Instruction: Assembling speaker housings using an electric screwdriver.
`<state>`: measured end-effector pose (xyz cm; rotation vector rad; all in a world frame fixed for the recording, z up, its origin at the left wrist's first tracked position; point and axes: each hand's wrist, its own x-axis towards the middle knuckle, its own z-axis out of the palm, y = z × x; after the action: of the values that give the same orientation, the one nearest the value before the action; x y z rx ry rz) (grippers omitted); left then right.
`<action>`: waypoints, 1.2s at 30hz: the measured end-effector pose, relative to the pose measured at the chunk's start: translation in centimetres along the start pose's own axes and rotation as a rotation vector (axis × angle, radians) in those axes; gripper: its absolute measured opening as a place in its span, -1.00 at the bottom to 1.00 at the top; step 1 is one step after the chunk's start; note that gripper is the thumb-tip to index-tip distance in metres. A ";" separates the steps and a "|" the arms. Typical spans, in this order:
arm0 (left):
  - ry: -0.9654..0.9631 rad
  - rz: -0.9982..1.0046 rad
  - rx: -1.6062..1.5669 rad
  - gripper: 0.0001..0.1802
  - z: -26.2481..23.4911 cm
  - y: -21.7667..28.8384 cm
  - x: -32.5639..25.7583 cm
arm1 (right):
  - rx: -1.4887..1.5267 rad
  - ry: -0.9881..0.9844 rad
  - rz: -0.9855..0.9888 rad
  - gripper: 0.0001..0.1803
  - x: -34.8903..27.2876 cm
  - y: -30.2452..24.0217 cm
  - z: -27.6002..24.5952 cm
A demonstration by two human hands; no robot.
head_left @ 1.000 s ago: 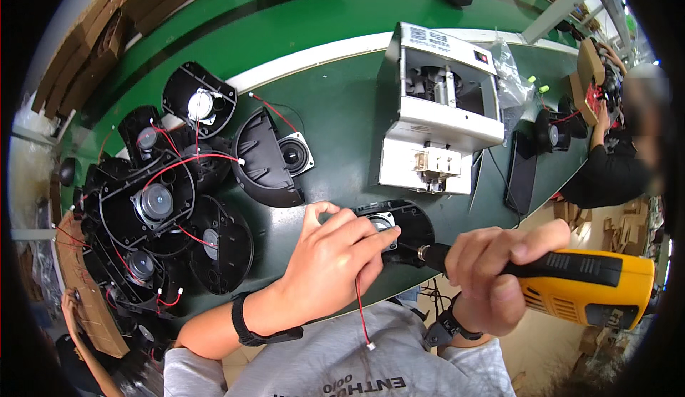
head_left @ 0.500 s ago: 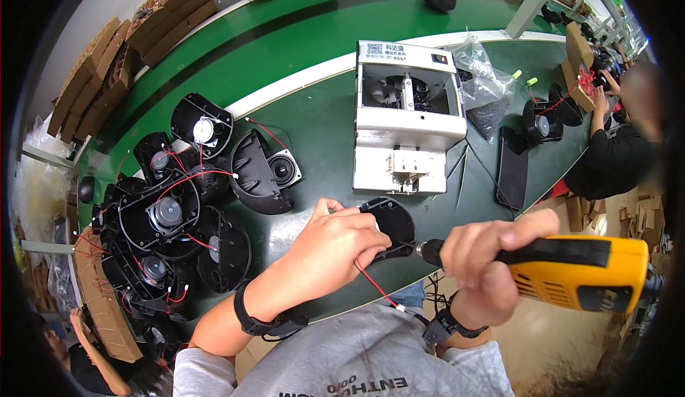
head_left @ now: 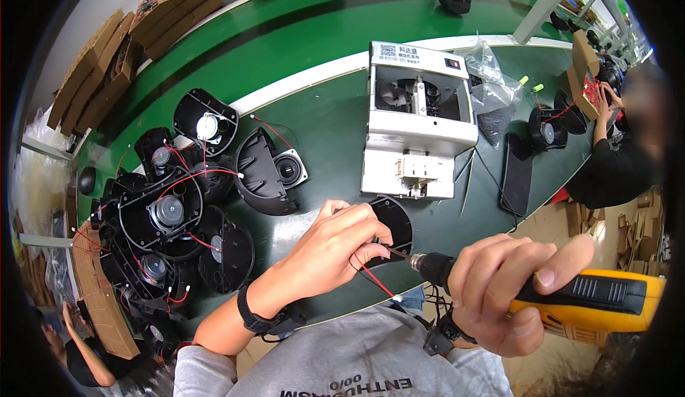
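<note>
My right hand (head_left: 492, 290) grips a yellow and black electric screwdriver (head_left: 599, 301), its bit pointing left. The bit's tip reaches the fingertips of my left hand (head_left: 346, 243). That left hand is closed in a pinch over the left side of a black curved speaker housing (head_left: 396, 219), hollow side up on the bench. What the fingers pinch is hidden. Beneath them a red wire (head_left: 372, 278) with a white plug hangs toward my shirt. Left of my hand lies another housing half (head_left: 258, 176) with a small square speaker (head_left: 289, 169) beside it.
Black housings with speakers (head_left: 168, 211) and red wires are heaped at the left. A silver screw-feeding machine (head_left: 421, 122) stands ahead, with tweezers (head_left: 467, 183), a dark phone (head_left: 516, 176) and a plastic bag of screws (head_left: 496, 115) to its right. Co-workers sit at the far right and lower left.
The screwdriver has tilted, its rear end swinging down and right, and its bit now meets my left fingertips instead of the housing's right edge. My left fingers have shifted their pinch.
</note>
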<state>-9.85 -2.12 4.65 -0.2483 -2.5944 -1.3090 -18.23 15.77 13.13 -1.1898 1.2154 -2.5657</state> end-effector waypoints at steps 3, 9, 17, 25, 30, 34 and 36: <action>0.017 0.024 -0.039 -0.83 0.0 -0.1 -0.1 | -0.012 -0.019 -0.004 -0.62 0.0 0.4 0.2; 0.005 0.037 -0.064 -0.84 0.0 -0.1 -0.2 | -0.024 -0.001 -0.014 -0.63 0.0 0.3 0.3; 0.087 -0.013 0.234 -0.32 0.2 1.3 -2.5 | -0.083 -0.050 -0.001 -0.63 0.4 0.5 0.0; 0.150 0.039 0.301 -0.50 2.5 -1.0 -5.1 | -0.141 -0.171 0.055 -0.59 0.0 1.8 -0.7; 0.262 0.082 0.234 -0.78 3.1 -1.7 -5.3 | -0.103 -0.342 0.342 -0.69 0.8 0.2 -2.3; 0.237 0.126 0.278 -0.71 3.4 -1.9 -5.5 | 0.075 -0.502 0.474 -0.76 0.8 0.1 -2.3; 0.246 0.107 0.271 -0.70 3.6 -1.8 -5.5 | -0.036 -0.460 0.533 -0.74 0.7 -0.7 -1.6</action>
<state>-5.49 -0.54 -0.30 -0.1644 -2.4723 -0.8789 -19.61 17.02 13.42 -1.1713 1.2527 -1.7784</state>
